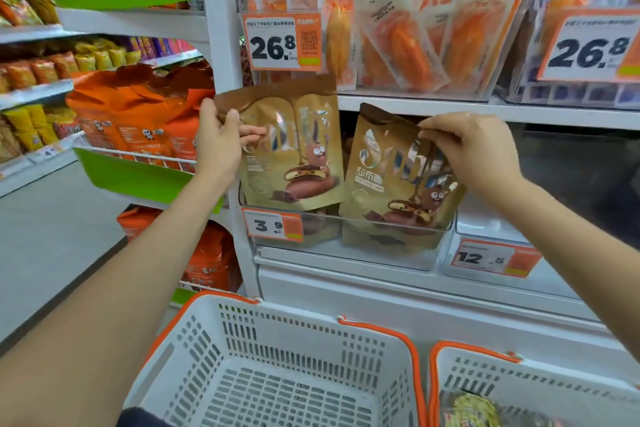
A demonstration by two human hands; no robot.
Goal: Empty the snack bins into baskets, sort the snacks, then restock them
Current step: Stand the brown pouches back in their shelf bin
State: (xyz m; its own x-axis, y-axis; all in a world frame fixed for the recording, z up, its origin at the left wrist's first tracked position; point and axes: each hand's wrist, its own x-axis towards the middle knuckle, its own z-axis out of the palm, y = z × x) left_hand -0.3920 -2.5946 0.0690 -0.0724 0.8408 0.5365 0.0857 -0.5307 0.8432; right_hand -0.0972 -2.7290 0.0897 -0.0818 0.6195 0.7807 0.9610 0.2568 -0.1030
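the left hand (217,146) pinched the upper left corner of one brown snack pouch (294,149), thumb in front and fingers (254,132) curled onto its face; the right hand (474,152) pinched the top edge of a second brown pouch (398,180), fingertips bunched on the foil; both pouches hung upright, long axis near vertical, the left one lifted higher and nearly free of the clear bin (349,246), the right one tilted with its foot inside the bin's front wall; more pouches lay lower in the bin; straight below and nearer the person sat the white basket (242,329), open-topped and bare inside, under the left hand; a second basket (485,378) stood just to its right, holding a yellowish pack; the drop seemed to be downward and toward the body, the left pouch having the clearer path.
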